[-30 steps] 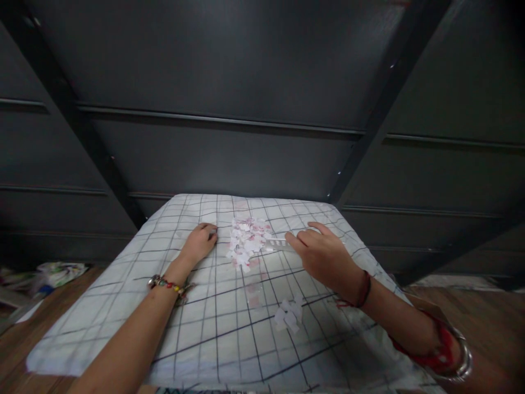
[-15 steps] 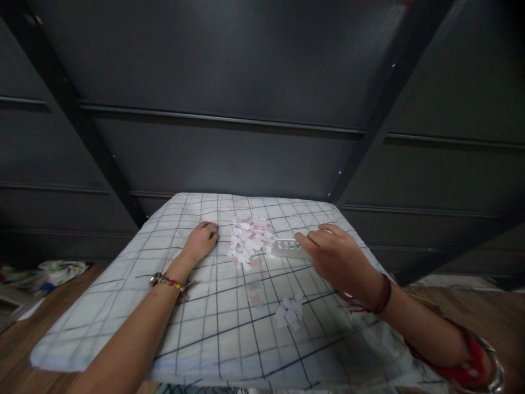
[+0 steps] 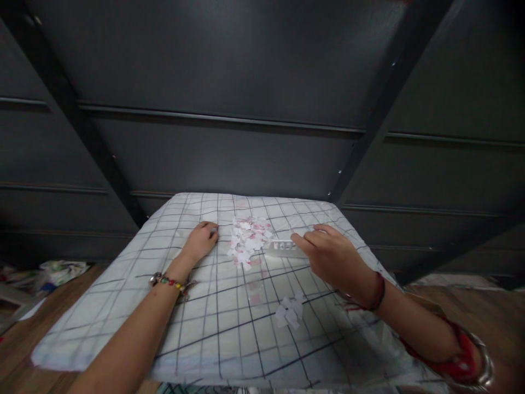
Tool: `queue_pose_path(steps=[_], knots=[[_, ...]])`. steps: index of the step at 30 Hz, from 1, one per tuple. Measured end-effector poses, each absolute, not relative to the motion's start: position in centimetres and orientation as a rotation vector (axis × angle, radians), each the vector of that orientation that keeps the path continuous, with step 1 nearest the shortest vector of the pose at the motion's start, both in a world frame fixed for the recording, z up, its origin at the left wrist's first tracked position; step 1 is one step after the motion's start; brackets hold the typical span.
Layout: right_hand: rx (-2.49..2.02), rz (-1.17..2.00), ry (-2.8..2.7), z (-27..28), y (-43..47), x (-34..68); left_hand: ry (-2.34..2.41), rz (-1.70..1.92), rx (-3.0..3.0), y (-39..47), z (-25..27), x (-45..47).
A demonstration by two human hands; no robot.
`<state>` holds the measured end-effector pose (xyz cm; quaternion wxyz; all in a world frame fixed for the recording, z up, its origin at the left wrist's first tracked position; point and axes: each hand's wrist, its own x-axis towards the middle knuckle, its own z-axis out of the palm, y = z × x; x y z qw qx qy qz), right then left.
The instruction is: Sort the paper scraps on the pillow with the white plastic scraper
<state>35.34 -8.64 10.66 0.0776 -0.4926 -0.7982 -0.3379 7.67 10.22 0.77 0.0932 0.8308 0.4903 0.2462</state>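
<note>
My right hand (image 3: 328,254) is closed round one end of a white flat slotted tool (image 3: 281,249) with a row of square holes; I cannot make out its exact kind. The tool's far end is at the right edge of a heap of small white and pinkish paper scraps (image 3: 250,238). To the left of the heap, my left hand (image 3: 202,239) rests on the checked cloth (image 3: 197,323), holding nothing, its thumb and fingers apart and loosely bent. A smaller cluster of white paper scraps (image 3: 290,311) lies nearer to me, below the tool.
The cloth covers a low table or padded surface whose far edge meets a dark grey panelled wall (image 3: 229,153). A faint pinkish strip (image 3: 255,290) shows on the cloth between the two piles. Crumpled wrapping (image 3: 63,272) lies at the far left by the wooden floor (image 3: 18,350).
My right hand and the slotted tool have shifted slightly left and the tool sits a little lower by the heap's edge. My left hand and the smaller cluster stay put.
</note>
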Motion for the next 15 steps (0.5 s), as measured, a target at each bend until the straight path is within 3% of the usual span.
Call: queue_pose_path(steps=[15], knots=[[-1.532,-1.004,-2.411,11.20,-9.26,35.71,1.497,0.642,2.505,10.27,0.73,7.70]])
